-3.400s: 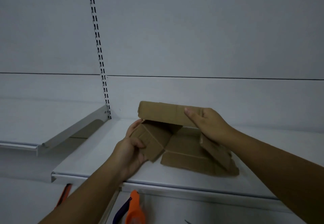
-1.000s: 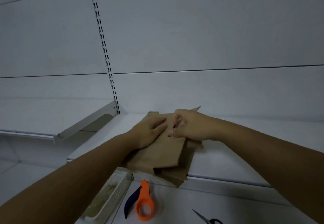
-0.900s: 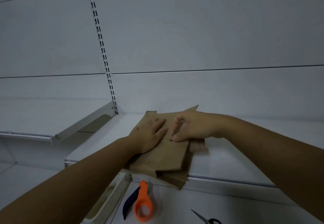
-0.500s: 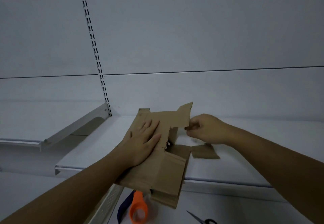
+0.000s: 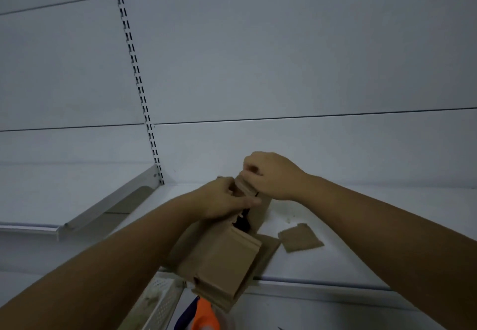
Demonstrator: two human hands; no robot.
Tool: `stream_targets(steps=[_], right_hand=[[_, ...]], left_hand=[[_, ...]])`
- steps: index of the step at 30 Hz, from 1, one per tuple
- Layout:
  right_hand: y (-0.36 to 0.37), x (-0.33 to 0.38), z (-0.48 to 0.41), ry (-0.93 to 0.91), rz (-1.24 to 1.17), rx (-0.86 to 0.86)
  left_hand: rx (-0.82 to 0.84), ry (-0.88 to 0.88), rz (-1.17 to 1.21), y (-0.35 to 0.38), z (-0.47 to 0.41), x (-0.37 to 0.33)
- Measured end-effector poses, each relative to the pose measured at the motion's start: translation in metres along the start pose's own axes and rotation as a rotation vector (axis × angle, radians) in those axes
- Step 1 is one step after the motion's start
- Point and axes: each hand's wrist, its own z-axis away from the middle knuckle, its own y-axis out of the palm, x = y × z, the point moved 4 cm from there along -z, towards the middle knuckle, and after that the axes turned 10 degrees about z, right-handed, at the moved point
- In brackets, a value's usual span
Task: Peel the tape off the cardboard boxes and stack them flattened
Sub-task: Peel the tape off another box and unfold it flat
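A brown flattened cardboard box lies on the white shelf, its near end hanging over the front edge. My left hand presses and grips the box near its far end. My right hand pinches a folded flap of the same box and holds it raised above the shelf. A torn-off piece of cardboard lies flat on the shelf to the right of the box. No tape is discernible in this dim light.
An orange and dark blue tool lies on the lower surface below the box. A white perforated tray sits beside it. A lower shelf with a bracket stands to the left. White back panels rise behind.
My right hand has moved left and up, folding the far flap toward my left hand. My left hand has changed from lying flat on the box to gripping it.
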Motion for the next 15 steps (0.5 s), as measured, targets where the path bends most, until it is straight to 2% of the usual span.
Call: stream_targets(steps=[3,6,9,15], right_hand=[[-0.002,-0.008,-0.001,0.060,-0.149,0.068],[-0.006,-0.035,0.009,0.170,-0.192,-0.001],[0.006,-0.048,0.019,0.203,-0.164,0.087],[0.026,-0.049,0.014,0.405,-0.404,0.274]], left_hand=[[-0.159,0.033,-0.039,0.005,-0.006,0.002],[-0.143,0.101,0.110,0.008,-0.007,0.007],[-0.199,0.139,0.297,0.008,-0.008,0.008],[-0.183,0.008,0.504,-0.002,-0.011,0.013]])
